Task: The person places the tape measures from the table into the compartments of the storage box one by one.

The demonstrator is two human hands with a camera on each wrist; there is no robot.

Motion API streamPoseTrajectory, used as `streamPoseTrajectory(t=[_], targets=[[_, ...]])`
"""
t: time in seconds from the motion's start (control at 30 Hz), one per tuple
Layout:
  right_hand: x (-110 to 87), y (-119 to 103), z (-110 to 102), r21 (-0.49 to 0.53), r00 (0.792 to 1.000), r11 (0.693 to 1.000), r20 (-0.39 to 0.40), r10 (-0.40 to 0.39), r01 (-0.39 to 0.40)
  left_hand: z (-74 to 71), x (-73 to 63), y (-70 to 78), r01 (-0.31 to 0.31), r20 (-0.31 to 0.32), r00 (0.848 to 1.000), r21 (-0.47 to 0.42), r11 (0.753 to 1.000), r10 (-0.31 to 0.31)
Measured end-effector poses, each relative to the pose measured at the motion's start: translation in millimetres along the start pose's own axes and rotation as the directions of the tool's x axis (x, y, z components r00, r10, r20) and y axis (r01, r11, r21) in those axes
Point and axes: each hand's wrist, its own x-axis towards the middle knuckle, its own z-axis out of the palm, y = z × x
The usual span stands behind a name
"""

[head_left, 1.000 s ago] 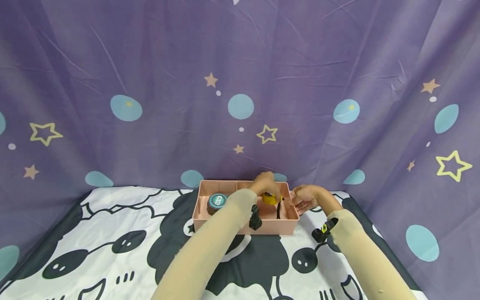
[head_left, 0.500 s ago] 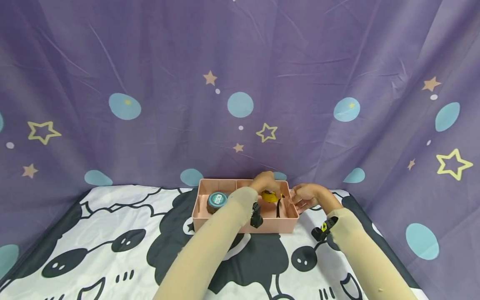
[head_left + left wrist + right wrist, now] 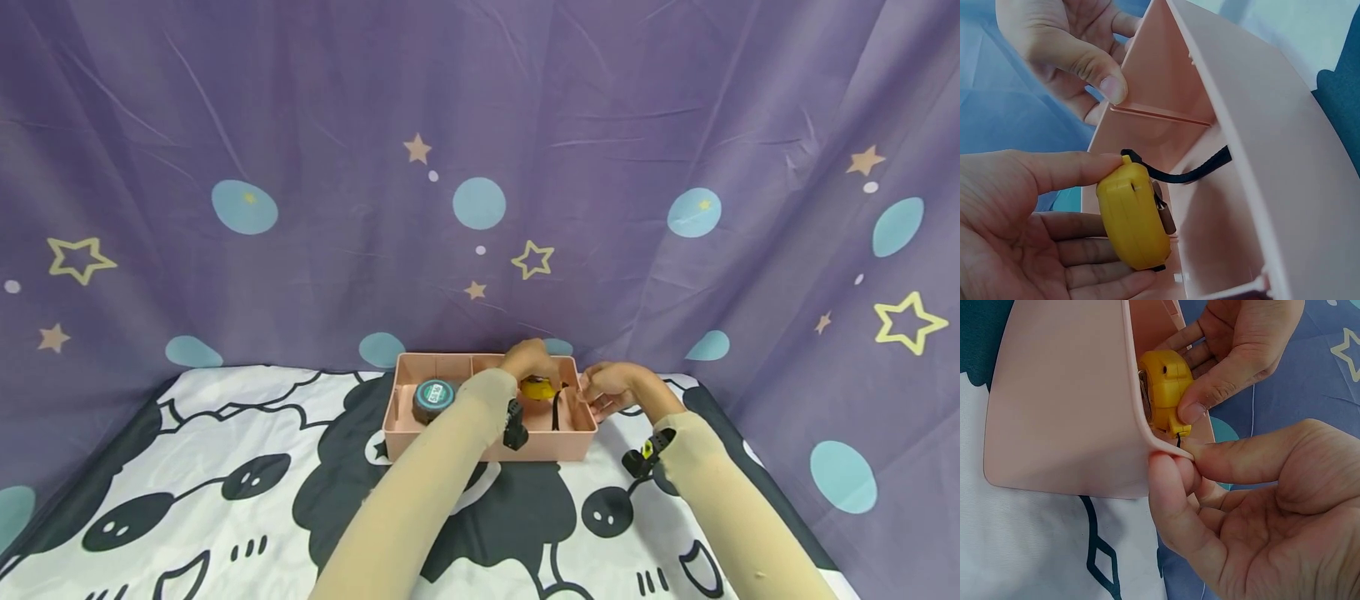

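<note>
A yellow tape measure with a black wrist strap is in my left hand, between thumb and fingers. It sits inside the right part of a pink box, close to the end wall. The strap hangs down toward the box floor. At the box's right end, my right hand pinches the rim between thumb and fingers, as the right wrist view shows. From the head, the back of my left hand covers part of the tape measure.
A round dark-brown thing with a teal label stands in the box's left part. A divider shows at the back wall. The box rests on a black-and-white patterned cloth, with a purple curtain right behind it.
The head view has tilted down slightly, so everything appears a little higher. Both hands keep their hold on the tape measure and the box rim, with hardly any movement.
</note>
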Motion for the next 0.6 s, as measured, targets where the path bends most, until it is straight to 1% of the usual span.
streamPoseTrajectory(t=[0.2, 0.3, 0.37, 0.47, 0.6], targets=[[1.3, -1.6, 1.6, -0.004, 1.000, 1.000, -0.010, 0.006, -0.006, 2.3, 5.6, -4.1, 0.040, 0.023, 0.999, -0.038, 0.998, -0.039], [-0.5, -2.7, 1.3, -0.009, 1.000, 1.000, 0.010, -0.010, 0.010, 3.3, 8.4, -5.6, 0.054, 0.033, 0.998, -0.053, 0.997, -0.053], [-2.5, -3.3, -0.1, -0.009, 0.999, 1.000, 0.038, -0.026, 0.026, 4.0, 9.7, -5.9, 0.061, 0.031, 0.998, -0.039, 0.997, -0.059], [-4.2, -3.5, -1.2, -0.018, 0.998, 0.999, 0.052, -0.033, 0.034, 5.8, 10.8, -5.4, 0.066, 0.023, 0.998, -0.006, 0.998, -0.066], [-2.6, -1.2, 1.0, -0.014, 1.000, 1.000, -0.004, 0.002, -0.002, 9.9, 11.0, -4.4, 0.064, 0.016, 0.998, 0.049, 0.997, -0.065]])
